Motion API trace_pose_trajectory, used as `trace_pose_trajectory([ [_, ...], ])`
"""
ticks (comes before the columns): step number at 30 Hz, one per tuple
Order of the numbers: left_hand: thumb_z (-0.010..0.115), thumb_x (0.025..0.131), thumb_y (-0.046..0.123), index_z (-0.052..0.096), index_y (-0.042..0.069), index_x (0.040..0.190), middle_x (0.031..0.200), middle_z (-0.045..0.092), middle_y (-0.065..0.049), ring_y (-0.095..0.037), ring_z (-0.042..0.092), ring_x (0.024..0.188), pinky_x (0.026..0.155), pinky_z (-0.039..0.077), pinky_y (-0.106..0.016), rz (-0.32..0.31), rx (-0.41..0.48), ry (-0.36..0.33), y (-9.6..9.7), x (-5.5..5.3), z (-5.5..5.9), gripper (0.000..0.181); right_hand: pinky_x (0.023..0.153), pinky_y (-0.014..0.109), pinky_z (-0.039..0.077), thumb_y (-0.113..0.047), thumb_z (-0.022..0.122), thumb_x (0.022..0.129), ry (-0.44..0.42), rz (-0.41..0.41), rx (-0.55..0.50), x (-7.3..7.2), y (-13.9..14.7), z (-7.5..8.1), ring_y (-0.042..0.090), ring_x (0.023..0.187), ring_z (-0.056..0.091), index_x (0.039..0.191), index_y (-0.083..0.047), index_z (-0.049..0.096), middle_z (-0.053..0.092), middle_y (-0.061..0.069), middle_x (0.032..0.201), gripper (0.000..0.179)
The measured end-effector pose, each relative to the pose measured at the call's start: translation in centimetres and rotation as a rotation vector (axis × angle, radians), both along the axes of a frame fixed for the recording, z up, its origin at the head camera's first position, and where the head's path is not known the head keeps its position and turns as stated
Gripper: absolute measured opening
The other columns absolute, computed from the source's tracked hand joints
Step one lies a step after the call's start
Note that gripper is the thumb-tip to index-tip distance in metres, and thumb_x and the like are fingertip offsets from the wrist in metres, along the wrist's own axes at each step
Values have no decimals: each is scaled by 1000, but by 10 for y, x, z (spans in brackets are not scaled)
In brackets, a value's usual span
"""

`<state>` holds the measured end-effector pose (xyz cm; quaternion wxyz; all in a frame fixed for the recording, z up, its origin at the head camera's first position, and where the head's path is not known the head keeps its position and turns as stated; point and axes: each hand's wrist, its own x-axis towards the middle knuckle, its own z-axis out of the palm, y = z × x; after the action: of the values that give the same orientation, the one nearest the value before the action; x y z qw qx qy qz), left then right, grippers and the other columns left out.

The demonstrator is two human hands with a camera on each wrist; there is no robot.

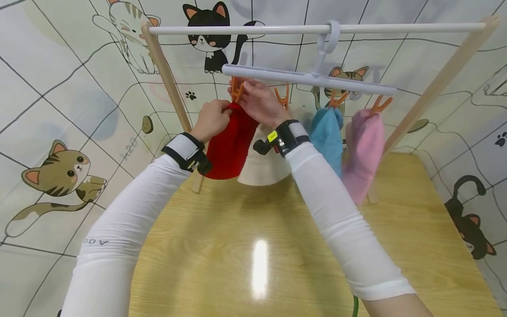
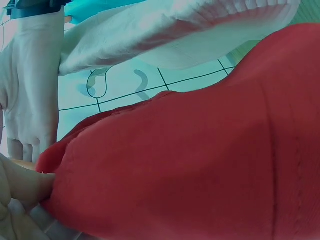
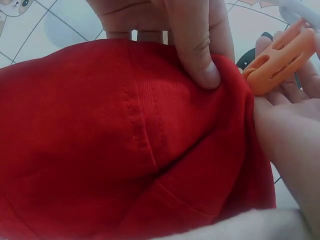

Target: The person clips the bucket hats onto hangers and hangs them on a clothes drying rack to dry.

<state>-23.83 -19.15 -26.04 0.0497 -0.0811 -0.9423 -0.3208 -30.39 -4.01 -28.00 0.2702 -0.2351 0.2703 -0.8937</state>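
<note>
In the head view, a red fabric hat [image 1: 229,145] hangs at the left end of a pale hanger [image 1: 273,75]. My left hand [image 1: 211,119] pinches the top edge of the hat, its thumb [image 3: 202,70] pressed on the cloth in the right wrist view. My right hand [image 1: 261,101] holds the leftmost orange clothespin [image 3: 277,62], with fingers on both sides of it. The clothespin's lower end meets the hat's edge; whether it bites the cloth I cannot tell. A cream hat [image 1: 265,163] hangs just right of the red one, partly behind my right wrist.
A blue cloth item [image 1: 328,136] and a pink one [image 1: 364,149] hang from orange clothespins farther right. The hanger hooks over a white rod [image 1: 396,28] between wooden posts [image 1: 439,83]. Below lies a wooden tabletop [image 1: 222,246], with a cat-print backdrop behind.
</note>
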Motion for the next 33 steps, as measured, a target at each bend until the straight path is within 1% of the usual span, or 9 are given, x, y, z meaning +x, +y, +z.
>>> trace_pose_trajectory([
  [6, 45, 98, 7, 67, -2, 104, 71, 50, -10, -25, 48, 67, 56, 36, -29, 13, -6, -4, 2, -1, -2, 25, 104, 34, 35, 5, 33, 101, 10, -38, 22, -1, 0, -1, 28, 105, 53, 99, 0, 70, 61, 15, 105, 37],
  [12, 46, 98, 8, 68, -2, 100, 65, 46, -8, -22, 45, 61, 52, 33, -28, 25, -31, 10, 5, -4, -3, 25, 103, 33, 36, 7, 32, 101, 56, -70, 42, 2, -2, 1, 27, 103, 53, 99, -2, 71, 60, 14, 104, 40],
  [16, 47, 97, 8, 68, -3, 94, 62, 44, -6, -20, 43, 57, 49, 31, -27, 32, -36, 20, 8, -6, -2, 24, 102, 33, 37, 8, 33, 100, 54, -91, 55, 3, -2, 0, 27, 102, 52, 99, -3, 72, 59, 14, 104, 41],
  [21, 48, 96, 8, 70, -3, 87, 58, 44, -4, -18, 42, 54, 47, 30, -26, 42, -5, 35, 9, -5, 2, 25, 103, 33, 37, 7, 35, 100, 49, -113, 64, 3, -1, 0, 27, 103, 52, 101, -4, 72, 58, 14, 105, 39],
  [26, 48, 95, 7, 69, -2, 84, 56, 42, -2, -16, 40, 53, 47, 28, -25, 46, 10, 41, 8, -4, 4, 26, 102, 34, 38, 7, 36, 100, 68, -146, 80, 3, -1, -2, 28, 104, 51, 101, -7, 72, 58, 14, 105, 38],
  [30, 48, 95, 8, 70, -2, 87, 58, 44, -3, -18, 42, 57, 49, 29, -26, 60, 18, 41, 8, -2, 5, 25, 100, 34, 41, 7, 37, 100, 62, -170, 87, 3, -2, -2, 28, 104, 53, 101, -7, 72, 54, 17, 112, 38],
  [33, 48, 97, 8, 72, -2, 93, 61, 47, -4, -19, 43, 60, 50, 31, -26, 63, 33, 27, 7, -1, 7, 26, 98, 33, 42, 5, 38, 100, 46, -193, 105, 3, -2, -2, 29, 105, 54, 102, -7, 71, 54, 16, 116, 35],
])
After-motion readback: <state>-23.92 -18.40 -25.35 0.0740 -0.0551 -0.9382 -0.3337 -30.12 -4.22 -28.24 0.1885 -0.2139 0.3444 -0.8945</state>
